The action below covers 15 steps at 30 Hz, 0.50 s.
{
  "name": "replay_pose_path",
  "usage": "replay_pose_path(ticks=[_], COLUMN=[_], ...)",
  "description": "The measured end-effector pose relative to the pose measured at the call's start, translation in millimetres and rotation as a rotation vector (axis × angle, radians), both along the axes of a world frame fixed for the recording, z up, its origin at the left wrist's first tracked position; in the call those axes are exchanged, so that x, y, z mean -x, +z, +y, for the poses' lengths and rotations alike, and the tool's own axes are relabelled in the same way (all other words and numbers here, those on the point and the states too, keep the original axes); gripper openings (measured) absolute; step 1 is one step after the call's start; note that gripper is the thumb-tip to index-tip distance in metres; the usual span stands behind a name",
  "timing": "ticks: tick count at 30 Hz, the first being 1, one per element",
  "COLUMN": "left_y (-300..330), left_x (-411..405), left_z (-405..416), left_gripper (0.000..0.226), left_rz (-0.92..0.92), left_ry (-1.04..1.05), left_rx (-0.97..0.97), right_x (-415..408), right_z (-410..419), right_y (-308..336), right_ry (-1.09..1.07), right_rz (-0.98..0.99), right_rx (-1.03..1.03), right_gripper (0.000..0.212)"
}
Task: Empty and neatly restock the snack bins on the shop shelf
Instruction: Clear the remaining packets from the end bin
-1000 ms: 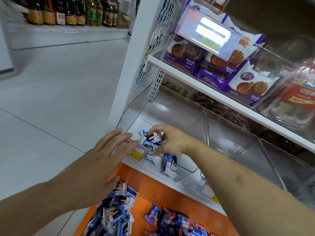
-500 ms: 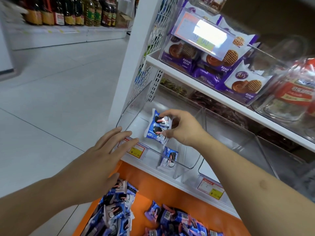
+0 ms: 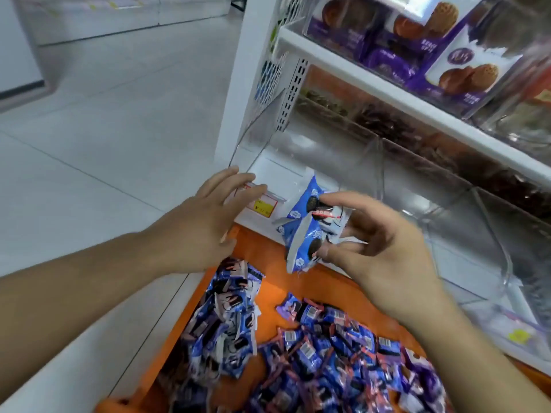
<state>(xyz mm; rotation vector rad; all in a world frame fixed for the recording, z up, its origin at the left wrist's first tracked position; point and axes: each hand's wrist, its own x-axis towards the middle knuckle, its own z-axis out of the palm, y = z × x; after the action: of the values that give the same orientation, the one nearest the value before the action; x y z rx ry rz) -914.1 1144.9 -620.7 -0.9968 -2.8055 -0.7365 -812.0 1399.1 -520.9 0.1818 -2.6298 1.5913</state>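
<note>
Packets [image 3: 310, 225] sit pinched in the right hand [image 3: 384, 251]; left hand [image 3: 202, 225] hovers spread beside them.

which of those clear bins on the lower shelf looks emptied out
The leftmost clear bin, just past the left hand: only bare white shelf shows through it, while the bins to its right hold dark snacks.
</note>
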Motion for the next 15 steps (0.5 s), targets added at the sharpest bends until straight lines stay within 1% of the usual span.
replay_pose_path(ticks=[2, 5, 7, 10, 13, 15], left_y=[-0.3, -0.6, -1.5, -2.0, -1.9, -3.4], left_x=[-2.2, -3.2, -3.6, -3.9, -3.6, -2.7], left_z=[-0.7, -0.2, -0.3, -0.3, 0.0, -0.4], left_gripper=[0.094, 0.093, 0.093, 0.094, 0.095, 0.094], left_rz=[-0.021, -0.026, -0.021, -0.03, -0.028, -0.019], left_ry=[-0.001, 0.006, 0.001, -0.007, -0.006, -0.007], left_rx=[0.011, 0.022, 0.026, 0.024, 0.025, 0.017], right_x=[-22.7, -45.5, -51.4, -49.3, -41.9, -37.5], right_z=[-10.9, -35.2, -52.0, -69.6, -73.8, -69.5], right_y=[-38.7, -101.3, -147.1, -202.0, -219.5, -213.5], right_ry=[0.006, 0.044, 0.081, 0.159, 0.178, 0.183], right_rz=[-0.138, -0.266, -0.339, -0.492, -0.599, -0.601], right_rx=[-0.008, -0.158, -0.223, -0.256, -0.242, -0.296], right_gripper=[0.06, 0.059, 0.059, 0.069, 0.085, 0.089])
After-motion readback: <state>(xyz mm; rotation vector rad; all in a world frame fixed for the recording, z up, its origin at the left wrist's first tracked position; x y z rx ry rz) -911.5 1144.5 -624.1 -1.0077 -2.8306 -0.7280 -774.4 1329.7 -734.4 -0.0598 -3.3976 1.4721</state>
